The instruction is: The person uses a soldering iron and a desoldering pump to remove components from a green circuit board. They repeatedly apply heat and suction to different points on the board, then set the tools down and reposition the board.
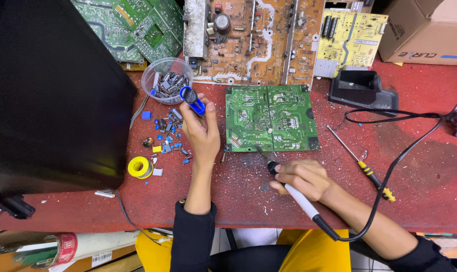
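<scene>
Nearest, the right hand (pixel 305 179) is closed around a soldering iron (pixel 289 189), white handle running back toward the person's body and black cord trailing off to the right; its long axis slants up and to the left, so the tip sits just at the near edge of the green circuit board (pixel 271 118) lying flat on the red surface (pixel 430 171). The board lies directly beyond that hand, and the right hand is the nearer of the two to it. To the left, the left hand (pixel 200 128) is raised and clenched on a blue desoldering pump (pixel 192 99), its nose angled away toward a clear plastic cup (pixel 164 80) full of small dark parts. Loose blue and grey components (pixel 168 138) and a yellow solder spool (pixel 139 166) lie left of that wrist. A yellow-handled screwdriver (pixel 362 163) rests to the right, and farther back sit brown and yellow boards and a black iron stand (pixel 362 90).
</scene>
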